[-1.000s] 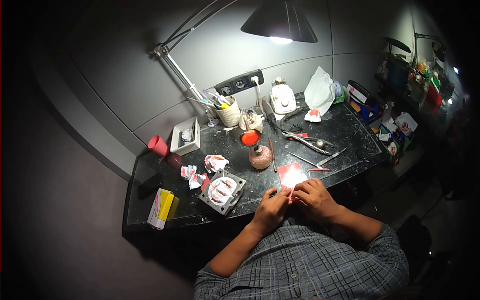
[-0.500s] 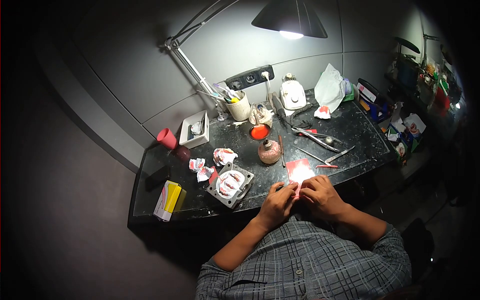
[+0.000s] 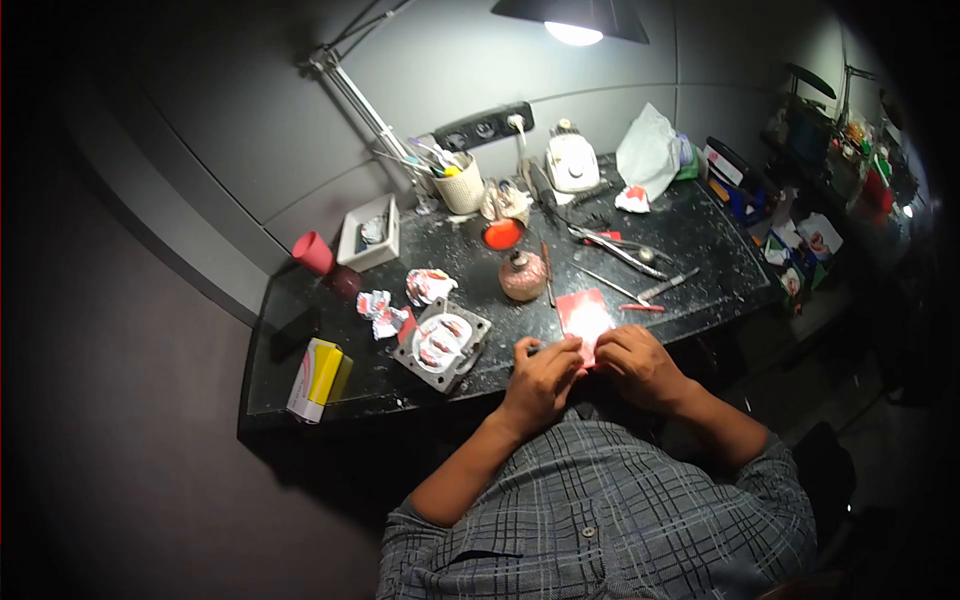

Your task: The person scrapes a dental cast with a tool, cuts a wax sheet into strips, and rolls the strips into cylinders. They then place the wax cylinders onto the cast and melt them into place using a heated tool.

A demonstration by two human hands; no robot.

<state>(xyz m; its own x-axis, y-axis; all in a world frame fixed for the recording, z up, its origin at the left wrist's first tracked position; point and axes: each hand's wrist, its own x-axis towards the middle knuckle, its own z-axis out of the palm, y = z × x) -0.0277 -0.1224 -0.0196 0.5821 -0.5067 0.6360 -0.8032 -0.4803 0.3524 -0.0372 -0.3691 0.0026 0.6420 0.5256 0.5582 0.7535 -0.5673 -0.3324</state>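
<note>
A glossy pink wax sheet [image 3: 582, 308] lies near the front edge of the bench, its middle washed out by lamp glare. My left hand [image 3: 545, 380] pinches the sheet's near end from the left, fingers curled. My right hand [image 3: 638, 365] is closed at the same end from the right, its fingertips on the sheet close to the left ones. The part under my fingers is hidden. Left of my hands sits a metal flask half [image 3: 442, 346] filled with white plaster that bears reddish marks. A round pinkish glass burner [image 3: 523, 277] stands just beyond the sheet.
Right of the sheet lie pliers [image 3: 620, 250], a knife [image 3: 668, 285] and a red stick [image 3: 641, 308]. Behind the burner is a dish of red material [image 3: 503, 234]. A tool cup [image 3: 459, 187], white tray [image 3: 369, 232], red cup [image 3: 313, 253] and yellow-white box [image 3: 316, 380] stand leftward. A lamp [image 3: 573, 20] hangs above.
My view has shifted a little, so the bench and its things appear farther up and left. Both hands stay at the near end of the wax sheet, with only slight finger movement.
</note>
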